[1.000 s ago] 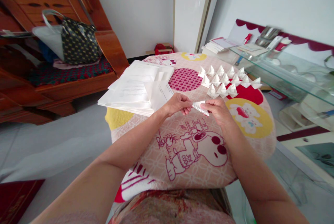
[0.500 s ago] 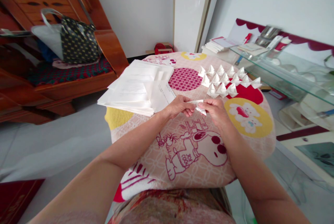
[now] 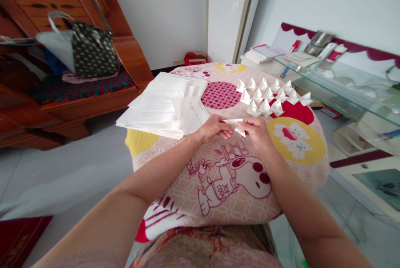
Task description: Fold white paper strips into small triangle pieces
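So I had one small folded paper point(image 3: 235, 121) going between both hands, right in front of me over the table. My left hand point(image 3: 216, 127) was pinching its left end, thumb on top and fingers curled under. My right hand point(image 3: 255, 130) had the other end, thumb pressed down on it, its fingers mostly tucked out of sight. Couldn't really make out the folds, too small and half covered.

Just past my left hand and off to its left was a messy stack point(image 3: 150, 112) of white sheets, with one printed sheet point(image 3: 188, 115) lying askew at the near side. Beyond my right hand stood a bunch of pointy white paper shapes point(image 3: 258, 95) in three rough rows. Under both hands was the pinkish cloth point(image 3: 298, 176), with a cartoon dog point(image 3: 223, 184) on the side nearest me.
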`<state>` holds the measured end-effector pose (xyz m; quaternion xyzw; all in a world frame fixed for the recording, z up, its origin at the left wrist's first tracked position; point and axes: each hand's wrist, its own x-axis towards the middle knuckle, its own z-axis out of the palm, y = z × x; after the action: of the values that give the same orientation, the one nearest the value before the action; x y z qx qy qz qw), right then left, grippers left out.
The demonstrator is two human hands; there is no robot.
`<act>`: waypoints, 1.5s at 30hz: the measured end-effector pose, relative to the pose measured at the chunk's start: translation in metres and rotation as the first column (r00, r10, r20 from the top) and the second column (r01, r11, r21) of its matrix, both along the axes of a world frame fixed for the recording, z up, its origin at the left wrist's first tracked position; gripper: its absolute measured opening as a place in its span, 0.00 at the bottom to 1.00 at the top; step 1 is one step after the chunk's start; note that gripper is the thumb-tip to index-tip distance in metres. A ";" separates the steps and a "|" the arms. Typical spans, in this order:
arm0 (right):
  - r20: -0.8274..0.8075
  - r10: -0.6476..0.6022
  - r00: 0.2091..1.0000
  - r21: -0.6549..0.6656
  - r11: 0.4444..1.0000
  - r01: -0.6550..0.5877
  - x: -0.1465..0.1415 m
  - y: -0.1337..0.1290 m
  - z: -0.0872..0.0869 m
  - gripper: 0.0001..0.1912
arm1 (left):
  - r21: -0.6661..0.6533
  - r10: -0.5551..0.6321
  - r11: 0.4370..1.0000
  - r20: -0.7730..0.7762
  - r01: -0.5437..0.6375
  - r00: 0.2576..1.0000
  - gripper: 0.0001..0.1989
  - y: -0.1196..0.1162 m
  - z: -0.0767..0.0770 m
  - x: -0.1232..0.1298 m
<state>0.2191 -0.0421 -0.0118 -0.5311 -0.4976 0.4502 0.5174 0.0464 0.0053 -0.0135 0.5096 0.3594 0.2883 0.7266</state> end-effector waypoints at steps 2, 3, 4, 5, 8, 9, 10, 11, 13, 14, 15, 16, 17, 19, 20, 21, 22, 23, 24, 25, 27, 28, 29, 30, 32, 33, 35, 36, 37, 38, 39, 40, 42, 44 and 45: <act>0.000 0.003 1.000 0.008 1.000 -0.003 -0.001 0.000 -0.001 0.20 | 0.006 0.000 1.000 0.000 0.000 1.000 0.13 0.000 0.000 0.000; 0.000 0.007 1.000 0.010 1.000 -0.007 -0.001 0.001 -0.002 0.20 | 0.008 -0.004 1.000 -0.003 0.004 1.000 0.13 0.000 -0.001 0.001; -0.001 0.011 1.000 0.009 1.000 -0.011 -0.002 0.001 -0.003 0.20 | 0.012 -0.008 1.000 -0.010 0.008 1.000 0.13 0.000 -0.001 0.001; -0.002 0.013 1.000 0.007 1.000 -0.013 -0.002 0.001 -0.003 0.19 | 0.018 -0.010 1.000 -0.018 0.011 1.000 0.12 0.000 -0.001 0.001; -0.023 0.022 1.000 -0.010 1.000 -0.022 -0.003 0.001 -0.004 0.17 | 0.046 -0.009 0.999 -0.036 0.011 0.999 0.11 -0.001 0.000 0.001; -0.033 0.029 0.999 -0.016 0.999 -0.029 -0.004 0.000 -0.004 0.16 | 0.055 -0.008 0.998 -0.038 0.010 0.999 0.11 -0.002 0.001 0.000; -0.043 0.040 0.998 -0.022 0.999 -0.041 -0.004 0.000 -0.003 0.16 | 0.060 -0.011 0.998 -0.041 0.014 0.999 0.10 -0.002 0.001 0.000; -0.050 0.054 0.997 -0.031 0.998 -0.055 -0.004 -0.001 -0.002 0.16 | 0.060 -0.021 0.998 -0.047 0.024 0.999 0.09 -0.002 0.002 -0.001; -0.046 0.079 0.996 -0.048 0.996 -0.081 -0.004 -0.002 -0.001 0.16 | 0.045 -0.056 0.997 -0.064 0.059 0.996 0.08 -0.002 0.002 -0.002; -0.036 0.090 0.995 -0.055 0.994 -0.092 -0.004 -0.002 0.000 0.17 | 0.036 -0.079 0.996 -0.074 0.081 0.994 0.08 -0.002 0.002 -0.003; -0.022 0.100 0.995 -0.059 0.993 -0.101 -0.003 -0.003 0.000 0.17 | 0.031 -0.100 0.994 -0.083 0.103 0.992 0.07 -0.002 0.002 -0.004; -0.007 0.109 0.994 -0.061 0.992 -0.109 -0.003 -0.003 0.000 0.17 | 0.032 -0.116 0.992 -0.092 0.119 0.989 0.07 -0.001 0.001 -0.004; 0.005 0.116 0.993 -0.063 0.991 -0.116 -0.003 -0.003 0.001 0.18 | 0.042 -0.122 0.991 -0.100 0.126 0.987 0.07 -0.001 0.001 -0.004; 0.017 0.143 0.990 -0.076 0.987 -0.141 -0.001 -0.003 0.002 0.17 | 0.076 -0.105 0.991 -0.113 0.114 0.988 0.07 -0.001 0.002 -0.005; 0.017 0.158 0.987 -0.084 0.984 -0.156 -0.001 -0.003 0.002 0.17 | 0.096 -0.081 0.991 -0.114 0.093 0.990 0.07 -0.001 0.003 -0.005; 0.015 0.172 0.985 -0.093 0.981 -0.170 0.000 -0.004 0.002 0.18 | 0.114 -0.052 0.991 -0.113 0.065 0.992 0.08 -0.001 0.004 -0.004; 0.014 0.186 0.982 -0.100 0.978 -0.184 0.001 -0.004 0.003 0.18 | 0.132 -0.022 0.991 -0.112 0.037 0.993 0.08 -0.001 0.005 -0.004; 0.013 0.199 0.980 -0.106 0.975 -0.196 0.001 -0.004 0.003 0.19 | 0.150 0.007 0.989 -0.111 0.010 0.994 0.09 -0.002 0.007 -0.004; 0.011 0.209 0.978 -0.109 0.972 -0.206 0.002 -0.004 0.003 0.19 | 0.169 0.033 0.986 -0.111 -0.014 0.993 0.09 -0.002 0.008 -0.003; 0.008 0.217 0.976 -0.112 0.970 -0.215 0.002 -0.004 0.003 0.19 | 0.188 0.056 0.982 -0.111 -0.034 0.992 0.09 -0.003 0.010 -0.003; -0.001 0.234 0.972 -0.117 0.966 -0.232 0.003 -0.004 0.003 0.18 | 0.218 0.086 0.974 -0.108 -0.060 0.990 0.09 -0.004 0.012 -0.001; -0.007 0.239 0.971 -0.117 0.964 -0.238 0.003 -0.003 0.002 0.17 | 0.226 0.093 0.972 -0.106 -0.067 0.990 0.09 -0.005 0.012 -0.001; -0.012 0.242 0.970 -0.117 0.963 -0.242 0.002 -0.003 0.002 0.16 | 0.228 0.096 0.971 -0.103 -0.070 0.990 0.09 -0.006 0.012 -0.001; -0.017 0.243 0.970 -0.116 0.963 -0.243 0.002 -0.003 0.001 0.15 | 0.226 0.094 0.972 -0.101 -0.069 0.990 0.08 -0.006 0.012 0.000; -0.024 0.239 0.971 -0.111 0.965 -0.240 0.001 -0.003 0.001 0.13 | 0.213 0.081 0.975 -0.093 -0.060 0.992 0.08 -0.007 0.011 0.000; -0.027 0.235 0.972 -0.108 0.966 -0.237 0.001 -0.002 0.000 0.12 | 0.207 0.075 0.977 -0.087 -0.056 0.993 0.08 -0.007 0.011 0.000; -0.030 0.230 0.973 -0.107 0.967 -0.232 0.001 -0.002 0.000 0.11 | 0.199 0.067 0.979 -0.077 -0.050 0.995 0.07 -0.006 0.010 -0.001; -0.031 0.227 0.973 -0.108 0.967 -0.229 0.001 -0.002 0.000 0.10 | 0.199 0.065 0.979 -0.073 -0.049 0.995 0.08 -0.006 0.010 -0.001; -0.034 0.224 0.974 -0.108 0.968 -0.226 0.001 -0.002 0.001 0.10 | 0.200 0.064 0.979 -0.071 -0.049 0.995 0.08 -0.006 0.010 -0.001; -0.036 0.219 0.975 -0.108 0.969 -0.222 0.001 -0.002 0.001 0.10 | 0.204 0.065 0.978 -0.069 -0.050 0.995 0.08 -0.005 0.010 -0.001; -0.036 0.216 0.976 -0.108 0.970 -0.219 0.002 -0.002 0.002 0.10 | 0.209 0.067 0.977 -0.068 -0.052 0.995 0.08 -0.005 0.010 -0.002; -0.034 0.213 0.976 -0.108 0.970 -0.216 0.003 -0.002 0.002 0.10 | 0.214 0.071 0.975 -0.068 -0.055 0.995 0.08 -0.005 0.010 -0.002; -0.021 0.213 0.977 -0.111 0.971 -0.214 0.005 -0.003 0.004 0.11 | 0.225 0.082 0.972 -0.072 -0.064 0.994 0.09 -0.003 0.010 -0.004; -0.007 0.208 0.978 -0.111 0.972 -0.207 0.007 -0.003 0.005 0.12 | 0.233 0.097 0.969 -0.074 -0.077 0.993 0.09 -0.002 0.010 -0.005; -0.003 0.203 0.979 -0.110 0.973 -0.202 0.008 -0.004 0.005 0.12 | 0.235 0.103 0.968 -0.074 -0.083 0.992 0.10 -0.001 0.009 -0.006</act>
<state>0.2275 -0.0457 -0.0068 -0.5068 -0.5260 0.5251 0.4368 0.0403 0.0041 -0.0041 0.5852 0.3775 0.3400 0.6320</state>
